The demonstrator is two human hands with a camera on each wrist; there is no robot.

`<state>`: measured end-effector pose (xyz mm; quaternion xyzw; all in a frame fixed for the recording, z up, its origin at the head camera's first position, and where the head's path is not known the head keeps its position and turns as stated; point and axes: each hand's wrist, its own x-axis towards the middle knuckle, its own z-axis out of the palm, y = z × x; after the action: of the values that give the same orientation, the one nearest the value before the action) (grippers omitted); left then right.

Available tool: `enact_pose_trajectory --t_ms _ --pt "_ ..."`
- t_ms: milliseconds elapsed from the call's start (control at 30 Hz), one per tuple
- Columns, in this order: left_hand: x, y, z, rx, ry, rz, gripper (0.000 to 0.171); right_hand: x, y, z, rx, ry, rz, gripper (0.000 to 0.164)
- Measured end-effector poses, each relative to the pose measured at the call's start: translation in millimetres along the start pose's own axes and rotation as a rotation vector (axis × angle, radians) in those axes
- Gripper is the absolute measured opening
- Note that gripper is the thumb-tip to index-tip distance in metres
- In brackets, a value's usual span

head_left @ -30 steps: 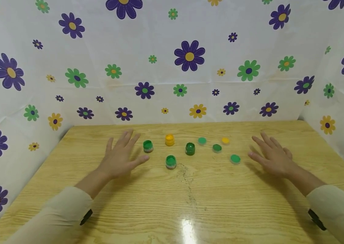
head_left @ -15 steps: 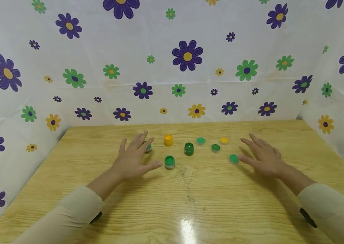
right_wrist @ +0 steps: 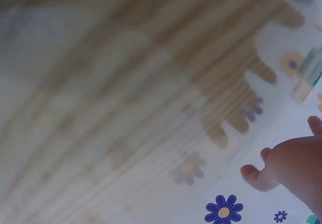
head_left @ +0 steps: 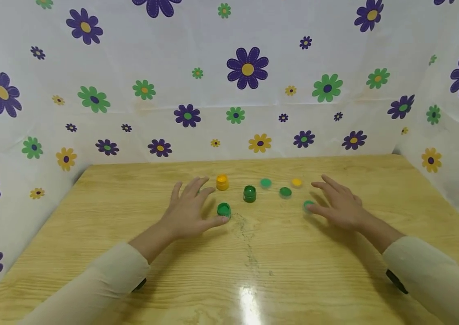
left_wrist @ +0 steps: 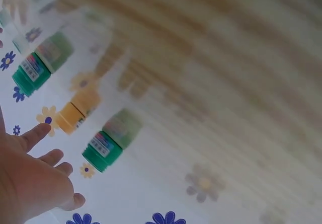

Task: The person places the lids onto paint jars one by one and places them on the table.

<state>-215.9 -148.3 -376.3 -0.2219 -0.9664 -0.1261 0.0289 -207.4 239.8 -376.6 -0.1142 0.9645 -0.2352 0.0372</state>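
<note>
My left hand (head_left: 189,212) hovers with spread fingers above the left of the table; its thumb overlaps the edge of the front green paint jar (head_left: 224,209), contact unclear. Behind its fingers another green jar is hidden in the head view. A yellow paint jar (head_left: 222,182) and a dark green paint jar (head_left: 249,193) stand uncapped farther back. My right hand (head_left: 339,205), fingers spread, is at the right, its thumb partly covering a green lid (head_left: 307,206). The left wrist view has two green jars, one being the nearer green jar (left_wrist: 102,151), and the yellow jar between them.
Behind the dark green jar lie a light green lid (head_left: 265,183), a dark green lid (head_left: 285,192) and a yellow lid (head_left: 296,182). A glossy wooden table (head_left: 294,280) bears dark scuff marks. Flower-printed white cloth (head_left: 197,40) walls the back and sides.
Both hands have moved inward, the left rightward to the front green jar and the right leftward to the nearest green lid. The left green jar has become hidden. The head view has shifted slightly.
</note>
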Motion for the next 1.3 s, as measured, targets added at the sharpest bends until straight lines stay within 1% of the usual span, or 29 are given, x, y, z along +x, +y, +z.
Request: enact_pose_trajectory --t_ms 133,367,500,633,833,967,1100,1300 --pt "1.8 5.1 1.0 -0.007 0.001 0.009 0.085 3 -5 3 0.021 -0.011 0.035 0.078" --pt "7.5 11.1 2.9 0.032 0.009 0.009 0.075 6 -12 8 0.036 0.005 0.062 0.077" --pt "9.6 13.2 4.0 0.031 -0.030 0.008 0.071 6 -19 11 0.038 0.013 0.117 0.075" --pt "11.1 15.4 5.4 0.028 -0.051 0.007 0.066 5 -26 14 0.028 0.031 0.181 0.072" --pt "13.2 19.3 5.5 0.044 -0.060 0.015 0.054 5 -30 15 0.010 0.057 0.224 0.072" --pt "14.1 19.4 5.8 0.056 -0.061 0.017 0.041 6 -31 14 0.014 0.075 0.249 0.068" --pt "14.8 18.2 5.6 0.029 -0.050 0.016 0.029 6 -30 12 0.033 0.083 0.250 0.063" --pt "14.4 17.2 5.5 -0.037 -0.040 0.032 0.028 7 -30 11 0.028 0.061 0.234 0.056"
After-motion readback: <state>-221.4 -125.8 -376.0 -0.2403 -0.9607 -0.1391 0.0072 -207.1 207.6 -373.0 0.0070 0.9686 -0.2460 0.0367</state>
